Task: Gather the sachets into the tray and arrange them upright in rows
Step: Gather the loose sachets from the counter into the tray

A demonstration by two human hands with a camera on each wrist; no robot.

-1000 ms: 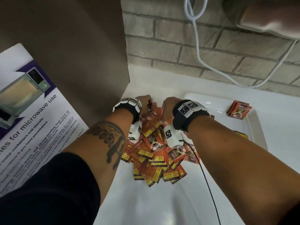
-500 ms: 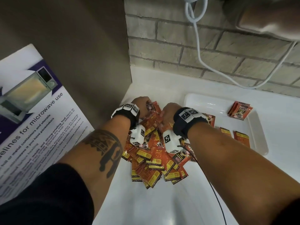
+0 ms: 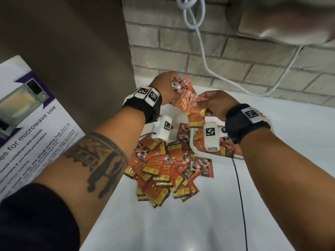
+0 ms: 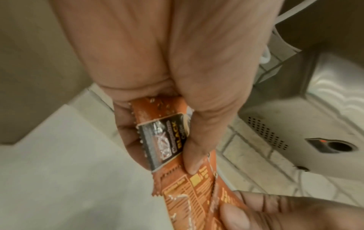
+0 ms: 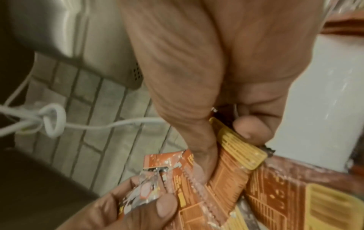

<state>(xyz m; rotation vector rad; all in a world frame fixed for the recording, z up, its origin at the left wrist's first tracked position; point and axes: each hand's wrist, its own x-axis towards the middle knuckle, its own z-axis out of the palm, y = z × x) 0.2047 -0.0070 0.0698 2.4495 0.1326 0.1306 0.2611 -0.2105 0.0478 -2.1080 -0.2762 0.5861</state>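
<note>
Hands, head view: left hand point(image 3: 167, 87) and right hand point(image 3: 215, 104) were raised above the counter point(image 3: 181, 223), each gripping part of one bunch of orange sachets point(image 3: 190, 104) held between them.
Pile, head view: loose sachets point(image 3: 163, 171) lay heaped below the hands, some reading "D2X", beside the white tray point(image 3: 194, 147).
Poster, head view: a sheet point(image 3: 30, 127) at left read "for microwave use".
Left wrist view: fingers point(image 4: 189, 157) pinched a crinkled foil sachet point(image 4: 163, 140) with serrated edges, marked "BLACK".
Right wrist view: thumb point(image 5: 199, 158) and fingers clamped several sachets point(image 5: 236, 158) with yellow printed panels; the left hand point(image 5: 138, 210) held their other end.
</note>
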